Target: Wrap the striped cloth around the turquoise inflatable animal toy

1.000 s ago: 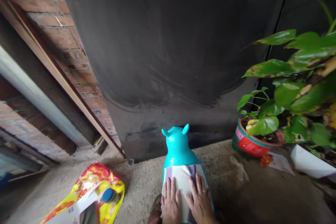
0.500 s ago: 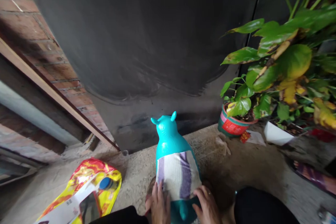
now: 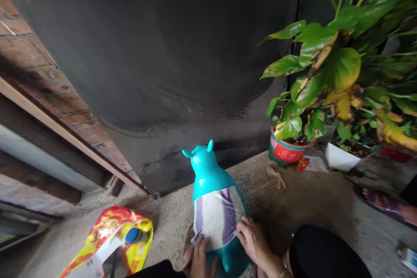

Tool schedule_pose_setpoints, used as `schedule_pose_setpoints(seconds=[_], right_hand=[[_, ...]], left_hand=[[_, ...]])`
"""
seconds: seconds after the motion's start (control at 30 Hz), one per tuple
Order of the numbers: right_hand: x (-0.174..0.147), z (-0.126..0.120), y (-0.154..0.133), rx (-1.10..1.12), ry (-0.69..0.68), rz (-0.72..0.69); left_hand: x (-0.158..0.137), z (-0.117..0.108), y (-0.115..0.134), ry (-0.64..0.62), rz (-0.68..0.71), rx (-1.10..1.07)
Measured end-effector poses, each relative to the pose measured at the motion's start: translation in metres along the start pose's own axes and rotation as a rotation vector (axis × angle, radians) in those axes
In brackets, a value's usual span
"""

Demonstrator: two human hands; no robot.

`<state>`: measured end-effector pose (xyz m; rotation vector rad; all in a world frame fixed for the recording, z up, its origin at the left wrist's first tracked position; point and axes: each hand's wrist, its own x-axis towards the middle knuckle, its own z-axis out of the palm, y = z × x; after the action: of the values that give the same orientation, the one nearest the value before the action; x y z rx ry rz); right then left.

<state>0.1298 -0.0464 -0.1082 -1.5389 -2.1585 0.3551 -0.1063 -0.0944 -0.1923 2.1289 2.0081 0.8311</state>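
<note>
A shiny teal animal-shaped toy [image 3: 208,179] with two small ears and a stubby tail stands on the floor before me, facing away. Over its back lies a white and purple striped cloth [image 3: 215,215]. My left hand [image 3: 199,258] is at the cloth's lower left corner, which is bunched at the fingertips; the fingers are partly hidden. On the other side, my right hand [image 3: 254,241] pinches the cloth's lower right edge against the toy's flank.
A dark panel [image 3: 169,61] rises behind the toy. At left, a red and yellow bag [image 3: 110,221] lies with a blue-capped bottle [image 3: 133,235]. Potted plants stand at right, in a red-green pot [image 3: 288,153] and a white pot [image 3: 342,156]. Another person's sandalled foot [image 3: 386,203] is at far right.
The cloth's lower left corner is now bunched outward at my left hand. My right hand has moved up slightly and closed on the cloth's edge. The view has shifted a little right.
</note>
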Motion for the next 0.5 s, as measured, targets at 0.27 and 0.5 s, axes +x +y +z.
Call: schedule_pose_setpoints(seconds=[0.27, 0.5], right_hand=[[0.031, -0.04, -0.032, 0.035, -0.016, -0.193], [0.038, -0.049, -0.032, -0.006, -0.026, -0.264]], left_hand=[[0.005, 0.008, -0.01, 0.021, -0.028, 0.005], [0.024, -0.007, 0.002, 0.074, -0.185, -0.095]])
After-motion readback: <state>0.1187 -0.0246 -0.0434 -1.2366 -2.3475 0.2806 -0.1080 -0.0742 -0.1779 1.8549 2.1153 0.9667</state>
